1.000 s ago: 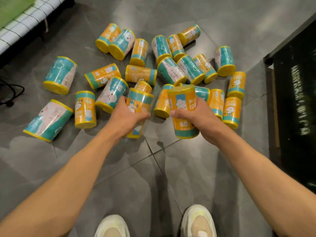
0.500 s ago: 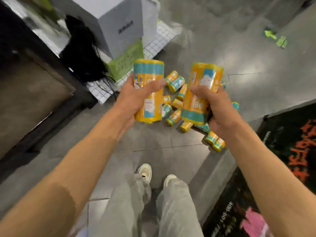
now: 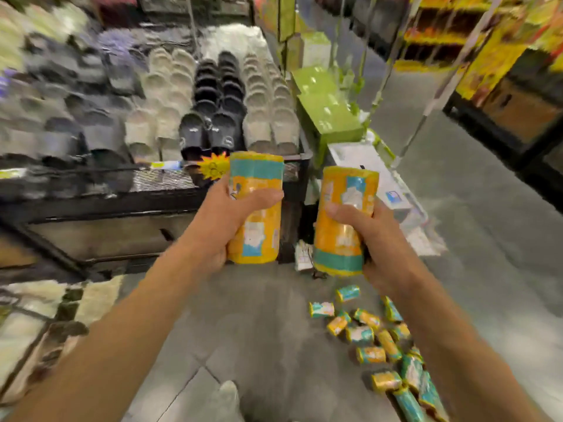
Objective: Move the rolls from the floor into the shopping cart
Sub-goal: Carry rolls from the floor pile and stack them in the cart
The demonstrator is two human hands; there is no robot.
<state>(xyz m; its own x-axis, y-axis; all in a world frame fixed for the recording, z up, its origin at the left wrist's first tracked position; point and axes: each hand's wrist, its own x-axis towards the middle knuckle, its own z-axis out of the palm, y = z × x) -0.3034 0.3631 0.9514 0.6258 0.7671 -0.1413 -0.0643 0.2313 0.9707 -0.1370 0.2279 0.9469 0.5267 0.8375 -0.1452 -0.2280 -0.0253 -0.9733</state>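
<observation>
Since a moment ago we have turned from the pile toward a slipper rack (image 3: 213, 95), each of our two hands gripping one upright roll, left hand (image 3: 213, 226) on the left roll (image 3: 255, 208), right hand (image 3: 374, 239) on the right roll (image 3: 344, 220), the other rolls (image 3: 380, 339) lying on the floor (image 3: 268, 324) lower right.

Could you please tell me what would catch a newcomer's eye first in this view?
First, the two orange-and-teal rolls held upright mid-frame: the left hand grips the left roll and the right hand grips the right roll. Next, the scatter of rolls on the floor at lower right. Behind the hands, rows of slippers fill a display shelf.
</observation>
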